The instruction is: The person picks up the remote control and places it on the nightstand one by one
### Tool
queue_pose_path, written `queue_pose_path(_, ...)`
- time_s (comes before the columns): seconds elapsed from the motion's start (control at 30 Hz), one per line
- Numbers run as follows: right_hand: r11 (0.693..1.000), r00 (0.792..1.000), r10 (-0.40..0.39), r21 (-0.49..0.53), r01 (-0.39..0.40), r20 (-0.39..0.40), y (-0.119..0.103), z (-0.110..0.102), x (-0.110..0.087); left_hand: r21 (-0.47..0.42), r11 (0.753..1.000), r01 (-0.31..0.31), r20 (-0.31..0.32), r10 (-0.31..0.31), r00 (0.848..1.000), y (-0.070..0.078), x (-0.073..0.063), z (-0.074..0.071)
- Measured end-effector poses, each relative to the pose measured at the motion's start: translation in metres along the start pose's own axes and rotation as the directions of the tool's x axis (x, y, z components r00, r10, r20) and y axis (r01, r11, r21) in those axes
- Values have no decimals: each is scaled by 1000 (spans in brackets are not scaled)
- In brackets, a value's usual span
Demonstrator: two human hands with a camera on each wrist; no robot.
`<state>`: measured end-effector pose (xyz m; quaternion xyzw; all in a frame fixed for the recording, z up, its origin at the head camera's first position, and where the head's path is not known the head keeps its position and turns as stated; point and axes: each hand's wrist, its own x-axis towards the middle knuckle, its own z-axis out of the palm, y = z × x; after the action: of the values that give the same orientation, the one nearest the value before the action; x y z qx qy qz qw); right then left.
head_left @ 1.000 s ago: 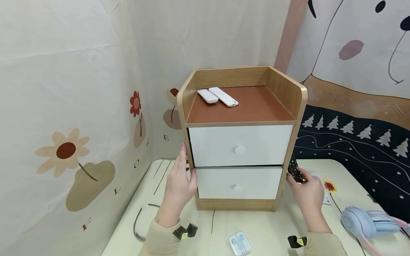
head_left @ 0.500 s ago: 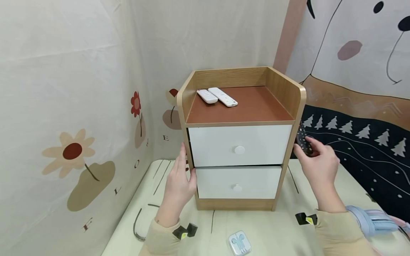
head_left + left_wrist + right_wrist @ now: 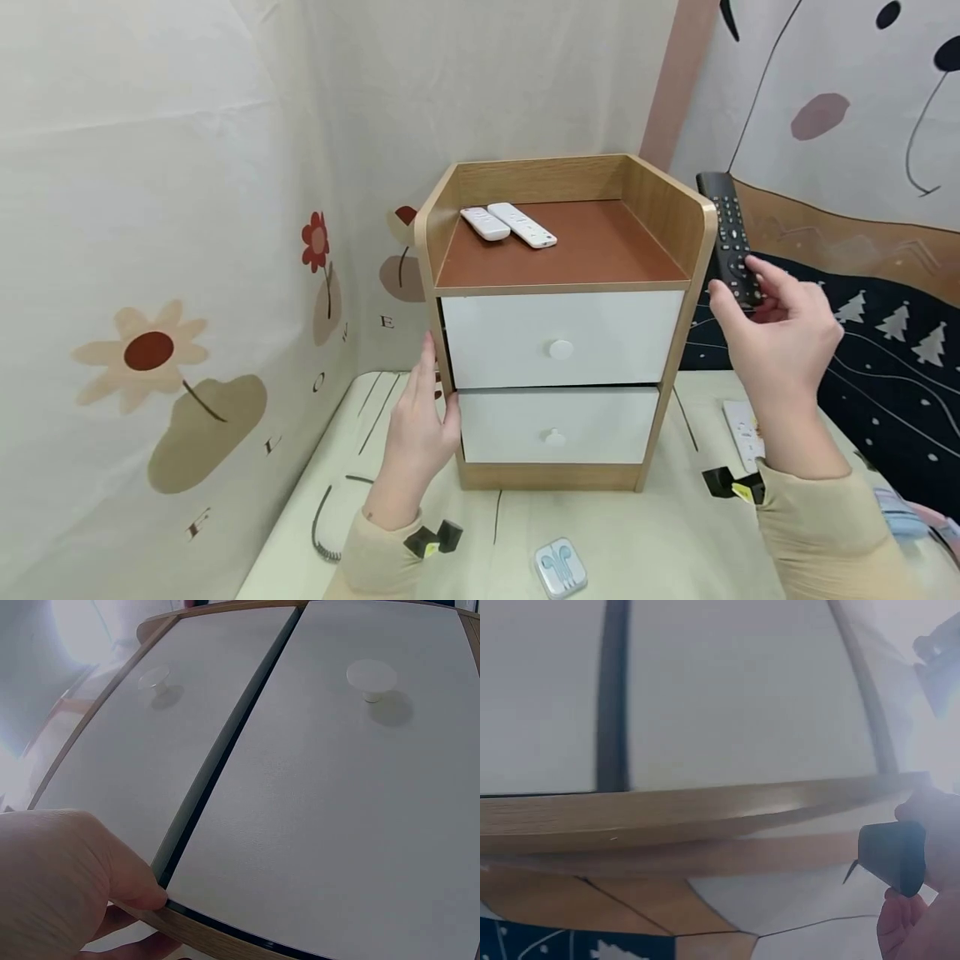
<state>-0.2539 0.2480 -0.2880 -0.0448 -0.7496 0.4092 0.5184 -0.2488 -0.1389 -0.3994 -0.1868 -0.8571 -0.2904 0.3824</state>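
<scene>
A small wooden cabinet (image 3: 555, 477) with two white drawers stands in the middle of the head view. My left hand (image 3: 418, 442) rests along its left side with straight fingers; in the left wrist view the thumb (image 3: 135, 879) touches the front edge by the gap between the drawers. My right hand (image 3: 787, 358) pinches the lower end of a black remote control (image 3: 727, 223), held upright beside the cabinet's upper right side, buttons facing me. Two white remotes, one shorter (image 3: 486, 224) and one longer (image 3: 525, 227), lie on the brown top inside the raised rim.
Earphones in a clear case (image 3: 561, 568) lie in front of the cabinet. To the right are a white power strip (image 3: 741, 433), partly behind my right forearm, and blue-and-pink headphones (image 3: 900, 512) at the edge. Printed fabric walls (image 3: 225, 167) stand at left and behind.
My right hand has lifted the black remote control from low beside the cabinet up to the height of its top, moving slightly right. The left hand has stayed in place.
</scene>
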Motion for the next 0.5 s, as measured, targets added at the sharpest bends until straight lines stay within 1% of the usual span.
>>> queue_pose_path(0.1,999,999,-28,36,28,-22,-15,-2,7,2,1000,-4,-7,4,1000,0,0,0)
queue_pose_path(0.23,994,998,-38,104,44,-55,-32,-5,16,5,1000,-14,-14,14,1000,-2,0,2)
queue_pose_path(0.37,986,994,-61,150,74,-88,-46,-6,20,4,1000,-13,-9,13,1000,-3,-1,2)
queue_pose_path(0.4,983,993,-73,162,88,-93,-49,-6,20,5,1000,-11,-8,11,1000,-3,-1,2)
queue_pose_path(0.5,969,982,-161,170,177,-103,-55,-4,17,9,1000,-11,-10,11,1000,-3,-1,2)
